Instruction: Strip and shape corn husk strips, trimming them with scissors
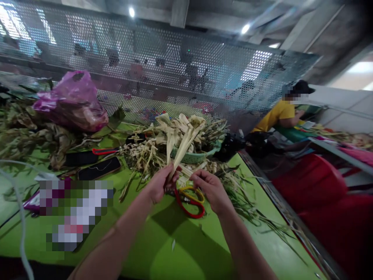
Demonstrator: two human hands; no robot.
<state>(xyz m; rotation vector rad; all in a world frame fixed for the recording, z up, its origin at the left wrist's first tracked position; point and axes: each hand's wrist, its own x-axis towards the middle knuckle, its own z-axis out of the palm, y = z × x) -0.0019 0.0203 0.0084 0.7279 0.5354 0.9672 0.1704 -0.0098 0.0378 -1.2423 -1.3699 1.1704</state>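
My left hand (162, 182) is closed around the lower end of a bunch of pale dried leaves (185, 146), whose broad tops fan upward. At its right, my right hand (208, 186) pinches a thin pale strip that stretches between the two hands. Just beneath them on the green table lies a pair of scissors (190, 212) with red and yellow handles; its blades are hidden. Behind the bunch stands a teal basket (198, 157) heaped with dried plant matter. Trimmed stalk pieces (145, 153) are piled around it.
A purple plastic bag (71, 101) sits among withered leaves (17, 132) at the back left. Nearby lie a phone (99, 168) and a red-handled tool (105, 151). Green blades (250, 206) spread toward the table's right edge. A perforated metal screen (163, 58) stands behind; a person in yellow (276, 114) sits beyond red chairs (314, 182).
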